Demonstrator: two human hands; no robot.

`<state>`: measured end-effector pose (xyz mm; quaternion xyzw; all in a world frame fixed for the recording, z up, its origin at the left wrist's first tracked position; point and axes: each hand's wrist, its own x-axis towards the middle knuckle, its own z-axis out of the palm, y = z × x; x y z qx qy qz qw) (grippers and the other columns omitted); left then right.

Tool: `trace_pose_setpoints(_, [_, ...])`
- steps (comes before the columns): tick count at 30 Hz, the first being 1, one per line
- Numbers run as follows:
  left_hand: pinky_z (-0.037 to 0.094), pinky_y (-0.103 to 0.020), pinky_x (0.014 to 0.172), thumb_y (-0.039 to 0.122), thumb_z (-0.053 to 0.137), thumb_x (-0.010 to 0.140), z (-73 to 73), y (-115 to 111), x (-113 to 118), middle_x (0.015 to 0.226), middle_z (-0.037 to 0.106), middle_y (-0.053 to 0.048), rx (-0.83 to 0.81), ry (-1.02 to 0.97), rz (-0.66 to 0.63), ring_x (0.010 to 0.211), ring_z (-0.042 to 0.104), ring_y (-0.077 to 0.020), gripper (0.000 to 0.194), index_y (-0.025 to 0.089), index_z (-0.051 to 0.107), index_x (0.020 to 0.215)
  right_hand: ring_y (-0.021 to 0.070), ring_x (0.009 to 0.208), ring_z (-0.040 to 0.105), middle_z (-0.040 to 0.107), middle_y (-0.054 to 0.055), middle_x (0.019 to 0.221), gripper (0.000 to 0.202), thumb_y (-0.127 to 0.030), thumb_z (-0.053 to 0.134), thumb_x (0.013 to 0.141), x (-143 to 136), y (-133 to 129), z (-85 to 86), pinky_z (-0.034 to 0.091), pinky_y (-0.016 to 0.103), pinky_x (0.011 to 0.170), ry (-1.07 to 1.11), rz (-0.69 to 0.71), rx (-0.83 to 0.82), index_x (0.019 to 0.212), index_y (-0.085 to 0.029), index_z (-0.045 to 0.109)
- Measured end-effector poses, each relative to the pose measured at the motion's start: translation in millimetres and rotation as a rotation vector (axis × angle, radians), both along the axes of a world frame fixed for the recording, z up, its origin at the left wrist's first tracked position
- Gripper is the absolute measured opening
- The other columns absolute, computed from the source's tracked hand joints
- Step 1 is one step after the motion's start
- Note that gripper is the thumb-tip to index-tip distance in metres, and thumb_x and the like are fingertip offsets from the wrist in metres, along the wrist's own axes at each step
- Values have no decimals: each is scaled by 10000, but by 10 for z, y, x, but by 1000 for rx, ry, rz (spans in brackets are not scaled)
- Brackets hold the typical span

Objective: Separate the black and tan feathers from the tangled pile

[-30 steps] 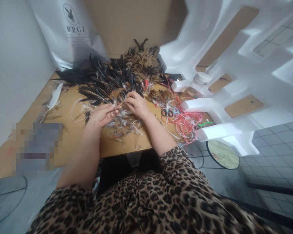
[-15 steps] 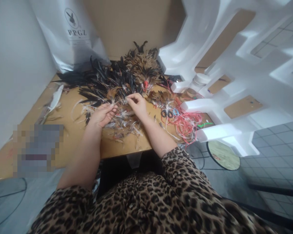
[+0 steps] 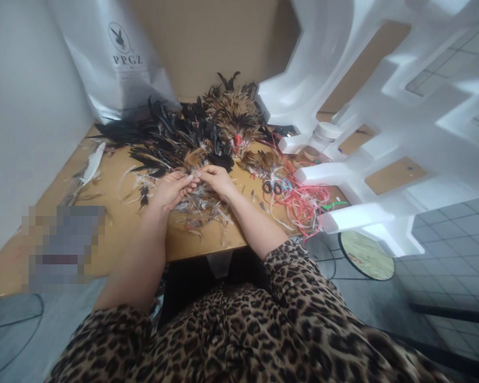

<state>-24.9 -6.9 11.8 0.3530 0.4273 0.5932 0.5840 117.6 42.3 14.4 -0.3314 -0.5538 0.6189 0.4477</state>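
Observation:
My left hand point(image 3: 174, 190) is closed in a pinch over the front of the feather pile. Brown feathers point(image 3: 193, 158) stick up from its thumb and fingertips. From the right, my right hand point(image 3: 216, 181) meets it, thumb and forefinger pressed together at the base of those feathers. Whatever lies between the right fingertips is too small to make out. A dark feather tuft point(image 3: 221, 161) shows just above the right knuckles; I cannot tell whether it is held. Long black feathers point(image 3: 155, 130) spread behind both hands, with small loose feathers point(image 3: 201, 207) below them.
A large brown feather bundle point(image 3: 235, 109) stands at the back. To the right lie a smaller bundle point(image 3: 265, 162), scissors point(image 3: 272, 187) and tangled pink string point(image 3: 303, 205), beside white foam point(image 3: 327, 175). A white feather point(image 3: 92, 165) and a blurred-out object point(image 3: 66, 244) are left.
My right hand has moved left and slightly down, so its fingertips now meet those of my left hand. My left hand, with the brown feathers, has shifted slightly right.

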Motion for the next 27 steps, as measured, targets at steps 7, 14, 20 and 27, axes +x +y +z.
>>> trace_pose_setpoints(7, [464,-145,497,172,731,636,-16,19,-14,712,699,-58,-34,-1,24,545,613,-75,156,106,618,721,87,662,540,640,-15,694,221,-364,677,659,19,40,-33,428,228,709,-103,-31,171,696,-148,652])
trace_pose_setpoints(14, [455,-153,495,186,736,627,-27,12,3,690,696,-91,-44,221,31,528,607,-84,163,90,672,741,78,595,479,573,-32,622,194,-321,668,660,17,60,-39,396,216,631,-192,-41,247,653,-140,596])
trace_pose_setpoints(20, [451,-168,482,241,744,629,-30,1,-26,662,689,-85,-25,307,2,510,599,-92,168,104,665,684,82,609,497,589,-22,653,187,-318,648,688,99,118,-13,402,220,642,-245,1,313,706,-134,617])
trace_pose_setpoints(27, [438,-142,476,239,739,635,-28,28,-86,740,702,-84,-7,165,88,551,614,-83,181,103,634,691,118,745,559,646,24,760,112,-226,676,673,469,279,74,410,249,744,-607,192,613,733,-134,697])
